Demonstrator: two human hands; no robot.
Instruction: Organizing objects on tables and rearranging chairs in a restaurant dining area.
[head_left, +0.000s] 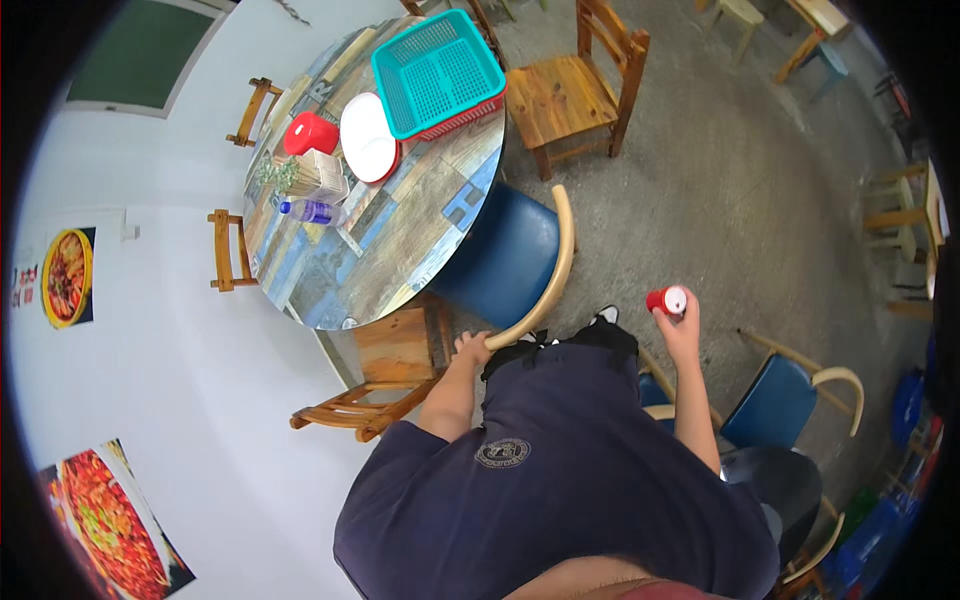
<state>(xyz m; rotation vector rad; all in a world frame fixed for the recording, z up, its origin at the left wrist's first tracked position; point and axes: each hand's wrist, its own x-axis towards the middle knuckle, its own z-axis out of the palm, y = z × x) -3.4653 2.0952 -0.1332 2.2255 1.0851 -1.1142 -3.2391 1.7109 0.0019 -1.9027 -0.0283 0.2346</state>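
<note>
In my right hand (681, 330) is a small red cup or container (657, 301) with a white round end, held over the floor by thumb and fingers. My left hand (472, 348) rests at the end of the curved wooden backrest (561, 262) of a blue-seated chair (510, 251); whether its fingers close round the wood is not clear. That chair stands partly under a round wood-patterned table (412, 240). On the table are a teal plastic basket (439, 75) nested on a red one, white and red oval trays (367, 139), a red container (311, 134) and a bottle with a blue cap (313, 212).
A wooden chair (562, 97) stands beyond the table, another (394, 345) near my left arm. More blue chairs (772, 401) are at the right. A white box with thin sticks (322, 176) sits by the bottle. The wall (172, 315) runs along the left.
</note>
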